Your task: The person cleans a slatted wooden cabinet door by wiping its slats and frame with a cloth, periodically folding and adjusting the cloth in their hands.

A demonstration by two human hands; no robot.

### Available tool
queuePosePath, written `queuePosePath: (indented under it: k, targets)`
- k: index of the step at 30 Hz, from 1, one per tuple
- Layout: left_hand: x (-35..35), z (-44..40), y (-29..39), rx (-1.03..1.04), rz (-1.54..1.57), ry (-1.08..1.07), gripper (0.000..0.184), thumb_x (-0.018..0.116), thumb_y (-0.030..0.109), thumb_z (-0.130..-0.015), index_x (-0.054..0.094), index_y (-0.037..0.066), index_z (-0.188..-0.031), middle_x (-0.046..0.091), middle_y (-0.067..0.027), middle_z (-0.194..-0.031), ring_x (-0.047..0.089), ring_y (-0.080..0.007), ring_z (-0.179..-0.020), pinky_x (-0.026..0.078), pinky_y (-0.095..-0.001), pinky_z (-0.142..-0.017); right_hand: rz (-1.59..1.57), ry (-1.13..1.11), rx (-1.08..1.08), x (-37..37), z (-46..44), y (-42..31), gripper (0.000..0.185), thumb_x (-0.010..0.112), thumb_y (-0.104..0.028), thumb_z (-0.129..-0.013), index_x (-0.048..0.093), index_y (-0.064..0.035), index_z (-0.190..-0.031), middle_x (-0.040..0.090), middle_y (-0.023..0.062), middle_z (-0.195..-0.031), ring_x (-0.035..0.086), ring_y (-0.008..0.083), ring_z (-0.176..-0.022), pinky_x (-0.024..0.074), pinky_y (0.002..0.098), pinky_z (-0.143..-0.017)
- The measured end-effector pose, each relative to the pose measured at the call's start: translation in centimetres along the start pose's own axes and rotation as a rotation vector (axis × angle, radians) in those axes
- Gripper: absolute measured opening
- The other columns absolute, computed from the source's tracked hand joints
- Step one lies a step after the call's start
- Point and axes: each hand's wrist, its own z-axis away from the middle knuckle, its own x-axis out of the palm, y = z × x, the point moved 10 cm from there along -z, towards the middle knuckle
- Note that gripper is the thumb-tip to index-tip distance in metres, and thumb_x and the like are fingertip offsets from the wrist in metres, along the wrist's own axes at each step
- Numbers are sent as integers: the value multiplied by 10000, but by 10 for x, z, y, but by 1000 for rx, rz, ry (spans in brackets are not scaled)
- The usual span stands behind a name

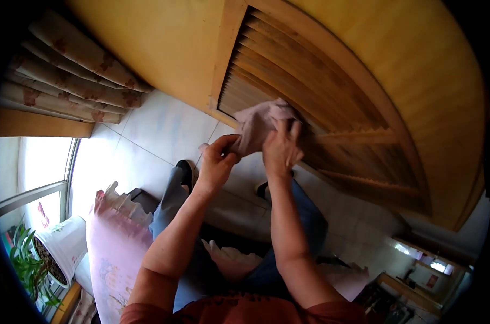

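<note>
A pinkish-grey cloth (255, 125) is stretched between my two hands, in front of a wooden louvered door (315, 81). My left hand (218, 164) pinches the cloth's lower left end, fingers curled closed. My right hand (282, 148) grips its right side, fingers bent over the fabric and slightly blurred. The upper part of the cloth lies against or just before the lower slats; whether it touches them I cannot tell. Some of the slats are hidden behind the cloth and my right hand.
Brown patterned curtains (66, 70) hang at the upper left, above white floor tiles (153, 127). A pink ruffled cover (112, 237) lies beside my legs. At the lower left stands a potted plant (53, 254) near a window (45, 167). My dark shoes (185, 171) rest on the floor.
</note>
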Motion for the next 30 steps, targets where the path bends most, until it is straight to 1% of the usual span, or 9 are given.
queuePosePath:
  k: [5, 6, 10, 14, 15, 19, 21, 28, 30]
  targets:
    - [45, 11, 2, 84, -114, -123, 388, 538, -56, -797, 622, -25, -1174, 642, -66, -930, 600, -127, -853, 496, -256, -789, 26, 137, 150, -27, 21, 51, 393, 525, -151, -857, 524, -258, -1235, 526, 157, -1205, 634, 413, -893, 509, 535, -652]
    - [54, 12, -11, 4, -116, -164, 410, 528, -68, -778, 616, -37, -1178, 653, -81, -964, 610, -124, -874, 500, -264, -796, 35, 203, 172, -37, 24, 55, 376, 548, -139, -850, 536, -251, -1208, 524, 155, -1173, 648, 404, -856, 518, 525, -623]
    - [75, 16, -15, 26, -124, -222, 415, 507, -71, -774, 612, -50, -1175, 674, -102, -995, 620, -138, -909, 499, -270, -827, 37, 174, 374, -45, 35, 72, 421, 523, -127, -852, 521, -268, -1248, 516, 176, -1158, 642, 411, -892, 517, 544, -634]
    - [75, 19, -8, 38, -117, -241, 406, 501, -62, -777, 612, -50, -1167, 687, -100, -972, 624, -158, -913, 496, -274, -854, -48, 110, 370, -23, 36, 77, 501, 496, -138, -848, 444, -216, -1340, 620, 212, -1117, 642, 437, -898, 512, 555, -716]
    - [74, 20, -7, 35, -116, -244, 406, 501, -62, -777, 612, -50, -1167, 687, -100, -972, 624, -158, -913, 496, -274, -854, -120, 92, 347, -26, 34, 67, 499, 485, -155, -855, 412, -163, -1348, 658, 243, -1079, 637, 446, -914, 495, 562, -769]
    - [68, 18, -6, -1, -76, -240, 405, 508, -55, -769, 621, -41, -1157, 677, -84, -937, 605, -129, -849, 494, -262, -783, -211, -57, 475, -35, 37, 50, 400, 456, -151, -887, 400, -81, -1277, 641, 291, -1070, 609, 465, -993, 471, 544, -846]
    - [63, 17, -10, 12, -130, -231, 394, 510, -58, -764, 631, -40, -1138, 664, -65, -892, 571, -101, -774, 476, -249, -703, -367, 63, 378, -18, 48, 57, 423, 459, -112, -878, 389, -42, -1290, 629, 305, -1080, 604, 484, -982, 465, 535, -859]
    - [55, 17, -11, 32, -131, -218, 390, 508, -51, -766, 634, -41, -1136, 668, -44, -910, 575, -98, -790, 477, -246, -713, -363, 213, 131, -38, 51, 49, 506, 500, -69, -837, 408, -28, -1333, 637, 301, -1026, 614, 473, -941, 488, 520, -790]
    - [56, 17, -15, -44, -159, -238, 370, 526, -32, -770, 639, -41, -1122, 709, -133, -989, 664, -172, -933, 511, -291, -843, -318, 242, 137, -34, 41, 61, 499, 505, -67, -831, 430, -42, -1323, 642, 294, -1014, 620, 466, -919, 489, 526, -772]
